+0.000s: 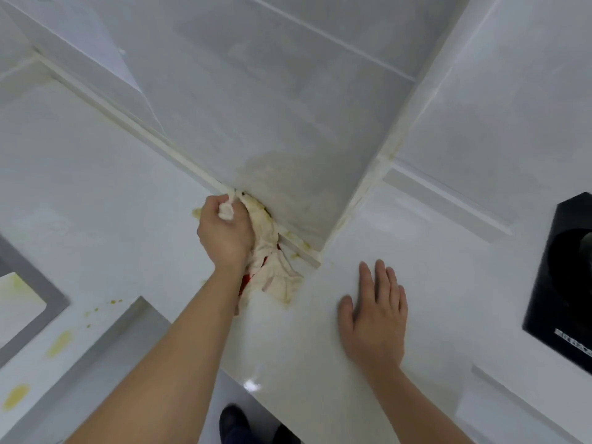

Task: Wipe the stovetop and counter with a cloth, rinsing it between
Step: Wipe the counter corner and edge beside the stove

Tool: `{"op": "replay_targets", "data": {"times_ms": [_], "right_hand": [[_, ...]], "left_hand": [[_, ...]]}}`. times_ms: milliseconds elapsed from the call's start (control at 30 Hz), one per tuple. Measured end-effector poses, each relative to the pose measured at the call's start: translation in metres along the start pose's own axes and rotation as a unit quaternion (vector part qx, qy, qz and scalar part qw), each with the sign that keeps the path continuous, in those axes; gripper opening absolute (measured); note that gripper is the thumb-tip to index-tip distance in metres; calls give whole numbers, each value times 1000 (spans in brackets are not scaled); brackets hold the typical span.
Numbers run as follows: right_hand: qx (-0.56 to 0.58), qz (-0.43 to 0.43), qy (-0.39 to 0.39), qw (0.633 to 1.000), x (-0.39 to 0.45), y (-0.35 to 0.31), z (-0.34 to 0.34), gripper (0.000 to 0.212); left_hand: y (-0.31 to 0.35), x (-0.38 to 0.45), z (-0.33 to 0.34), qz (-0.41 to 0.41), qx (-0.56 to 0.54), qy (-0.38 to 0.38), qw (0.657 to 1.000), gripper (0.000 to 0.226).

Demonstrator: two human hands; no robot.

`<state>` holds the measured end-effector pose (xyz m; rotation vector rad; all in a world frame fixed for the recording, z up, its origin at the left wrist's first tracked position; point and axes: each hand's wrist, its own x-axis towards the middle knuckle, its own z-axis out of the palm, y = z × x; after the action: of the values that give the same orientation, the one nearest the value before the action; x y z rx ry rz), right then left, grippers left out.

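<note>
The left hand is clenched around a bunched cream cloth and presses it against the back edge of the white surface, right where that edge meets the tiled wall. A twist of the cloth pokes up out of the fist near the thumb, and the rest trails out from under the hand along the seam toward the inner corner of the surface, where the wall steps back. The cloth is stained yellowish, and a red patch shows in its folds just beside the wrist. The right hand lies flat on the surface, fingers straight and close together, thumb spread, palm down, holding nothing; it rests near the cloth but does not touch it. Yellow smears mark the surface toward its front left edge, with smaller yellow specks between them and the left forearm, and more yellowish residue sits along the seam just past the cloth. At the far right edge of the surface a black stovetop is set in, only partly in view, with a dark round burner on it. At the left edge a grey-rimmed opening cuts into the surface. Below the front edge, a dark shoe shows on the floor.
</note>
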<state>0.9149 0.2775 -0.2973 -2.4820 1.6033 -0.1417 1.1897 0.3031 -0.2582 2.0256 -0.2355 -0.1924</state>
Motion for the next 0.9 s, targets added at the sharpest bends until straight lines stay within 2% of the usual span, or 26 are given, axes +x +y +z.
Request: {"op": "replay_targets", "data": {"times_ms": [100, 167, 267, 300, 400, 467, 533, 567, 633, 667, 700, 767, 833, 900], "right_hand": [[1, 3, 6, 1000, 0, 0, 0, 68], [10, 2, 5, 1000, -3, 0, -1, 68], [18, -4, 15, 1000, -2, 0, -1, 67], [19, -3, 15, 1000, -1, 0, -1, 68], [14, 0, 12, 1000, -3, 0, -1, 68], [17, 2, 9, 1000, -2, 0, -1, 68], [16, 0, 10, 1000, -2, 1, 0, 69], [18, -3, 10, 1000, -2, 1, 0, 69], [30, -9, 8, 999, -2, 3, 1, 72], [32, -11, 7, 999, -2, 4, 1, 73], [28, -12, 6, 1000, -2, 4, 1, 72], [17, -8, 8, 1000, -2, 4, 1, 68], [14, -3, 10, 1000, -2, 2, 0, 66], [14, -1, 6, 1000, -1, 2, 0, 66]], "left_hand": [[-1, -70, 8, 73, -14, -81, 994, 17], [0, -109, 10, 136, 2, -150, 979, 23], [-4, -99, 6, 199, 39, -174, 964, 25], [-4, -88, 4, 184, 34, -157, 970, 23], [0, -61, 4, 52, -15, -42, 998, 13], [4, -73, 12, 37, -20, -35, 999, 11], [1, -98, 10, 106, 5, -113, 988, 15], [-2, -110, 6, 159, 33, -188, 969, 18], [-5, -126, -3, 250, 112, -343, 899, 21], [-6, -127, -6, 271, 135, -384, 872, 22], [-6, -122, -10, 258, 137, -394, 871, 23], [-1, -104, -19, 156, 75, -361, 917, 25], [-3, -74, -35, 60, 27, -265, 962, 18], [-3, -40, -57, 20, 29, -157, 987, 20]]}}
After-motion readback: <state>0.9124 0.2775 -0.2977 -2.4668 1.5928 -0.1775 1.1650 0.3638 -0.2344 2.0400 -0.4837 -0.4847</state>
